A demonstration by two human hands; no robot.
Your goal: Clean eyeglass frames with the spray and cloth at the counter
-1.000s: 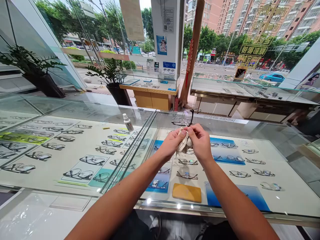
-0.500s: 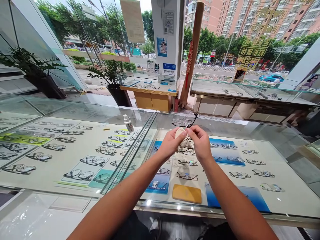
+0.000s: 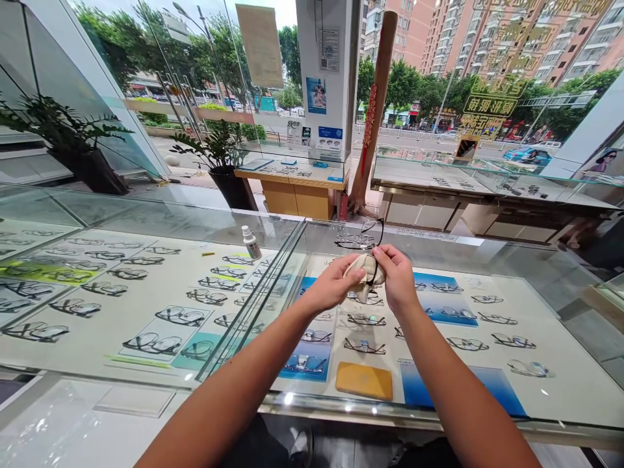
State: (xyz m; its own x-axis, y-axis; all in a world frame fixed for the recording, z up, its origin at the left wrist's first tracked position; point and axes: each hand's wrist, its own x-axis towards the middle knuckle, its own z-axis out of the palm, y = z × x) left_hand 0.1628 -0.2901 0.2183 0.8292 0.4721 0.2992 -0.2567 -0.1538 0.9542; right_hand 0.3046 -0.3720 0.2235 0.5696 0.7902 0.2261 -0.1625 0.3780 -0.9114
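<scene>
Over the glass counter, my left hand [image 3: 336, 281] is closed on a cream cloth [image 3: 365, 265], folded around one side of a pair of dark-rimmed eyeglasses [image 3: 383, 229]. My right hand [image 3: 398, 273] pinches the same eyeglasses at the middle of the frame. One lens rim stands up above my fingers, and part of a dark rim shows against the cloth. The cloth hides most of the other lens. Below my hands, under the glass, lie rows of eyeglasses [image 3: 366, 320] and a yellow case [image 3: 364, 381].
A white spray bottle [image 3: 251, 244] stands on the counter left of my hands. The display case [image 3: 575, 390] stretches to both sides, with a seam between its sections. Further off are potted plants [image 3: 229, 153], a wooden post [image 3: 377, 97] and more display counters [image 3: 429, 175].
The eyeglasses have turned so that one rim stands upright above my hands. The cloth is spread wider around the other side, and both hands have shifted slightly lower and apart.
</scene>
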